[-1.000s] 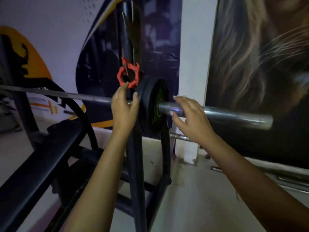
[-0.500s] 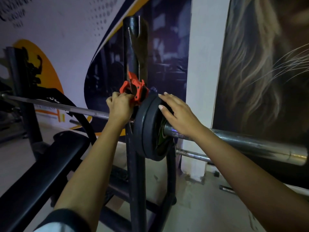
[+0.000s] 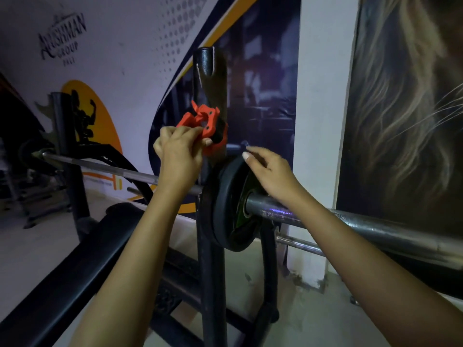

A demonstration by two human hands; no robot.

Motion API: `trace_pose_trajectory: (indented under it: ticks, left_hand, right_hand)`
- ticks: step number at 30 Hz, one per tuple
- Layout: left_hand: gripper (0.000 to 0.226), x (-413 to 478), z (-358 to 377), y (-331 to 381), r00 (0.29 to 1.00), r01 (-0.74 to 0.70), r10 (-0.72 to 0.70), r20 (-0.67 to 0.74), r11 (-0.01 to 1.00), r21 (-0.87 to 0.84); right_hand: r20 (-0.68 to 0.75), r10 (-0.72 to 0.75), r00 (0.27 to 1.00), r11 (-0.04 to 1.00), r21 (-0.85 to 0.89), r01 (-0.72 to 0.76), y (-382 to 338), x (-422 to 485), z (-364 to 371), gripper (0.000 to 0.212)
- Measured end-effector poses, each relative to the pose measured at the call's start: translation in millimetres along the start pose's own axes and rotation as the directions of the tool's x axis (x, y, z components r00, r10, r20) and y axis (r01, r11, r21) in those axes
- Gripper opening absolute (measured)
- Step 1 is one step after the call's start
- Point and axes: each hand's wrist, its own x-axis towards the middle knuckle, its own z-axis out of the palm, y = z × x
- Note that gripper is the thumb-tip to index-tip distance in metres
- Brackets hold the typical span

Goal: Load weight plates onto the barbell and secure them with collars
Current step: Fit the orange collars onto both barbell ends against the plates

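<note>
A steel barbell (image 3: 363,225) rests across a black rack upright (image 3: 209,246), its sleeve running out to the right. Two black weight plates (image 3: 225,209) sit on the sleeve against the upright. An orange collar (image 3: 203,121) hangs on the upright above the bar. My left hand (image 3: 179,151) grips the collar's lower edge. My right hand (image 3: 268,176) hovers at the top of the outer plate with fingers spread, holding nothing.
A black padded bench (image 3: 62,279) slopes along the lower left. A second rack upright (image 3: 67,146) stands far left. Thin steel rods (image 3: 300,244) lie low behind the sleeve. Printed walls close off the back, with a white pillar (image 3: 323,121) between them.
My left hand rose from the bar and took hold of the orange collar. My right hand left the sleeve and moved up over the outer plate's top. The view moved closer.
</note>
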Motion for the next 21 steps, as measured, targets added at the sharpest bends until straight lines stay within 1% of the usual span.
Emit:
trace_pose_trajectory:
  ticks: [2, 3, 5, 7, 8, 10, 12, 14, 15, 16, 17, 18, 19, 20, 21]
  left_hand:
    - [0.026, -12, -3, 20, 0.996, -0.084, 0.083, 0.029, 0.996, 0.028]
    - [0.025, -17, -2, 30, 0.991, -0.127, 0.124, 0.050, 0.991, 0.045]
    - [0.024, -27, 0, 53, 0.977, -0.196, 0.189, 0.100, 0.978, 0.070]
    - [0.024, -37, 4, 79, 0.965, -0.236, 0.222, 0.142, 0.968, 0.089]
    - [0.023, -42, 7, 89, 0.960, -0.252, 0.236, 0.151, 0.962, 0.103]
    - [0.023, -54, 17, 118, 0.956, -0.277, 0.258, 0.138, 0.951, 0.138]
    - [0.024, -62, 23, 136, 0.954, -0.278, 0.263, 0.141, 0.956, 0.097]
    - [0.030, -76, 32, 167, 0.969, -0.209, 0.212, 0.128, 0.977, -0.030]
    - [0.035, -85, 36, 184, 0.984, -0.130, 0.143, 0.108, 0.985, -0.116]
    - [0.039, -95, 39, 203, 0.995, -0.010, 0.031, 0.091, 0.975, -0.220]
    - [0.041, -105, 42, 222, 0.989, 0.137, -0.109, 0.100, 0.933, -0.333]
    - [0.042, -113, 46, 240, 0.962, 0.274, -0.232, 0.147, 0.859, -0.433]
    - [0.040, -121, 48, 258, 0.929, 0.370, -0.304, 0.210, 0.779, -0.506]
    - [0.036, -129, 52, 276, 0.909, 0.416, -0.329, 0.255, 0.720, -0.556]
    - [0.033, -137, 56, 293, 0.903, 0.428, -0.335, 0.268, 0.676, -0.599]
  right_hand:
    - [-0.041, 0.120, 0.992, 0.968, 0.225, -0.107, -12, 3, -10, 0.022]
    - [-0.025, 0.177, 0.984, 0.938, 0.306, -0.161, -18, 3, -17, 0.023]
    - [0.064, 0.259, 0.964, 0.867, 0.425, -0.261, -25, 2, -34, 0.031]
    - [0.140, 0.256, 0.956, 0.824, 0.486, -0.292, -26, -5, -55, 0.043]
    - [0.167, 0.239, 0.956, 0.812, 0.506, -0.291, -25, -9, -64, 0.044]
    - [0.200, 0.212, 0.957, 0.802, 0.525, -0.287, -21, -22, -93, 0.032]
    - [0.213, 0.219, 0.952, 0.788, 0.537, -0.302, -16, -34, -116, 0.022]
    - [0.255, 0.216, 0.943, 0.771, 0.547, -0.325, -4, -53, -152, 0.019]
    - [0.285, 0.215, 0.934, 0.765, 0.545, -0.343, 3, -63, -170, 0.017]
    - [0.317, 0.211, 0.925, 0.762, 0.539, -0.359, 9, -73, -187, 0.014]
    - [0.349, 0.206, 0.914, 0.762, 0.529, -0.374, 14, -84, -204, 0.011]
    - [0.380, 0.203, 0.902, 0.757, 0.524, -0.391, 20, -93, -221, 0.011]
    - [0.409, 0.202, 0.890, 0.747, 0.524, -0.410, 25, -103, -236, 0.011]
    - [0.434, 0.200, 0.879, 0.735, 0.527, -0.427, 31, -111, -251, 0.012]
    - [0.454, 0.194, 0.869, 0.728, 0.527, -0.438, 37, -119, -264, 0.012]
